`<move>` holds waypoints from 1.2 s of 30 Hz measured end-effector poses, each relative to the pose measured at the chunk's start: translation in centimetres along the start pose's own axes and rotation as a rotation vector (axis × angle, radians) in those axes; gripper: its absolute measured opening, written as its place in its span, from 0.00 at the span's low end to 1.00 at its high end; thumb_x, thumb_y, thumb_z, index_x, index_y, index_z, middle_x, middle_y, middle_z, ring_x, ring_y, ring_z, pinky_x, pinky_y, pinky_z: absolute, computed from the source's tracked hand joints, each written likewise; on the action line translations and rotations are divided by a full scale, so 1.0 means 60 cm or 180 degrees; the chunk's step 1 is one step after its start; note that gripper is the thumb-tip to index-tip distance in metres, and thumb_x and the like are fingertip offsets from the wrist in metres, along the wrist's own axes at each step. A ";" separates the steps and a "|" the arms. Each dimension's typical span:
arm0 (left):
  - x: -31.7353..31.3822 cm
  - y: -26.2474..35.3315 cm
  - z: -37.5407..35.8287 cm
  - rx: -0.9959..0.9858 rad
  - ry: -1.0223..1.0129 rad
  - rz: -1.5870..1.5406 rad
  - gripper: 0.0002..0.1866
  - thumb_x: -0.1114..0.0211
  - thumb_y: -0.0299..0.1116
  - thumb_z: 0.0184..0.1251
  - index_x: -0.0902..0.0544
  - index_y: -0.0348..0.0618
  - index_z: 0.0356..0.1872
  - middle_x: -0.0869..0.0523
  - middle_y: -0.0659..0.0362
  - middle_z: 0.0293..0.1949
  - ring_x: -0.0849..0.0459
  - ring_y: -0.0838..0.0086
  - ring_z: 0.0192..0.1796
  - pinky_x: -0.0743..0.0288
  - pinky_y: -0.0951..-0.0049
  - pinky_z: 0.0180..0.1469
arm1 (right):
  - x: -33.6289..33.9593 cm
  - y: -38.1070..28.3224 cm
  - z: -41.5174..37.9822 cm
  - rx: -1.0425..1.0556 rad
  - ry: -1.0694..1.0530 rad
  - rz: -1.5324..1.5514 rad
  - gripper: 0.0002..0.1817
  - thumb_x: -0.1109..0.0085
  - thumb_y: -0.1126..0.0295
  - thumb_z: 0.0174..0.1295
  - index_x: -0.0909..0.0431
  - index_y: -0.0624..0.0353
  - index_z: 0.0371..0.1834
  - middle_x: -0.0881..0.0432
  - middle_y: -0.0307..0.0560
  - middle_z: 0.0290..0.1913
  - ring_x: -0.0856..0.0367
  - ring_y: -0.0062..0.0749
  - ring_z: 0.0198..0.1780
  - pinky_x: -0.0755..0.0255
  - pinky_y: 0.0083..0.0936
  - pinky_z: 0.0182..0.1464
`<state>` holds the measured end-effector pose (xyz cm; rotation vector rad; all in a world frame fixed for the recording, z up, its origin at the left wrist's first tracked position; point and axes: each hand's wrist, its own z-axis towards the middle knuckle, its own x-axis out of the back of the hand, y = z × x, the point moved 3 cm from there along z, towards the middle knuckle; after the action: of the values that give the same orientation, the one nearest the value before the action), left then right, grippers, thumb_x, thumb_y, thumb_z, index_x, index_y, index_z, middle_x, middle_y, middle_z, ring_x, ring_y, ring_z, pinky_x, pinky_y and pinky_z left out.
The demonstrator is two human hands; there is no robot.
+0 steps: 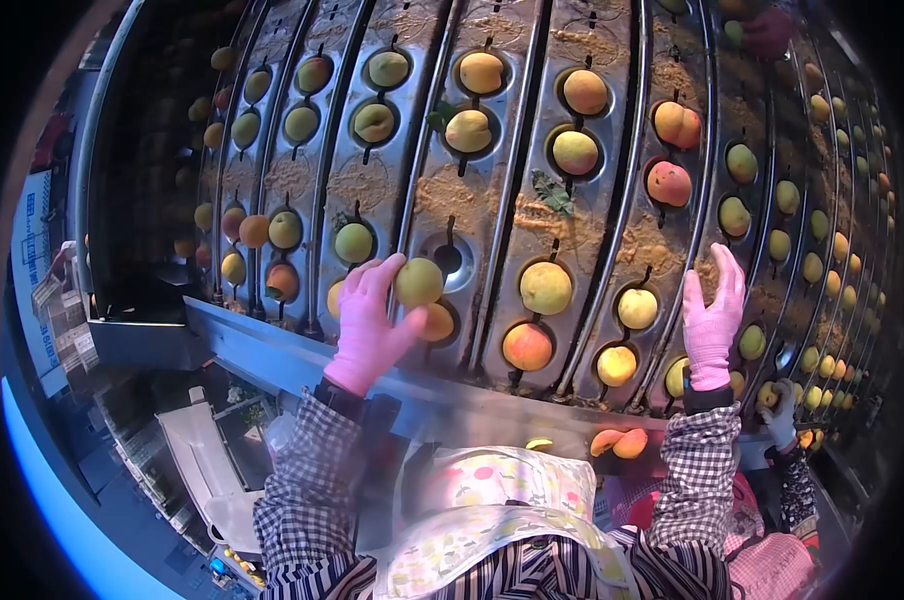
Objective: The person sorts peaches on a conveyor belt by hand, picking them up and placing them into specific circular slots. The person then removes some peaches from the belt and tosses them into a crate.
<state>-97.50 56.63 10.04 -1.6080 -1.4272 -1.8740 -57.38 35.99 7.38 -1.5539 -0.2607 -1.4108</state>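
Note:
My left hand (pixel 374 318), in a pink glove, grips a greenish-yellow peach (pixel 419 282) between fingers and thumb. Just right of that fruit is a round metal cup (pixel 452 284) with a dark hole in it. An orange-yellow peach (pixel 435 322) lies under the thumb, and a green peach (pixel 354 242) sits above my fingers. My right hand (pixel 714 310), also pink-gloved, is open over the slats with its fingers stretched upward. A yellow peach (pixel 637 308) rests in a cup to its left, and another yellow peach (pixel 677 378) is partly hidden by the wrist.
Slatted metal trays (pixel 502 225) carry many peaches in cups, with brown pulp smeared between. A leaf (pixel 554 194) lies on one slat. Peach pieces (pixel 620 443) lie on the front ledge. Another person's gloved hand (pixel 778 412) is at right, and a further hand (pixel 767 32) is at the top.

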 end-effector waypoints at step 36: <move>0.022 -0.440 -0.212 0.3394 0.2207 0.1056 0.32 0.53 0.50 0.83 0.33 0.39 0.77 0.25 0.43 0.71 0.30 0.48 0.74 0.38 0.53 0.75 | -0.074 -0.028 0.153 -0.0429 -0.0613 -0.0599 0.34 0.36 0.70 0.60 0.30 0.46 0.73 0.27 0.49 0.70 0.25 0.51 0.69 0.27 0.43 0.68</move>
<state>-124.90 59.25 -0.15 -0.5385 -1.3213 -0.9696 -54.04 45.63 5.92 -1.8186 -0.4454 -1.4478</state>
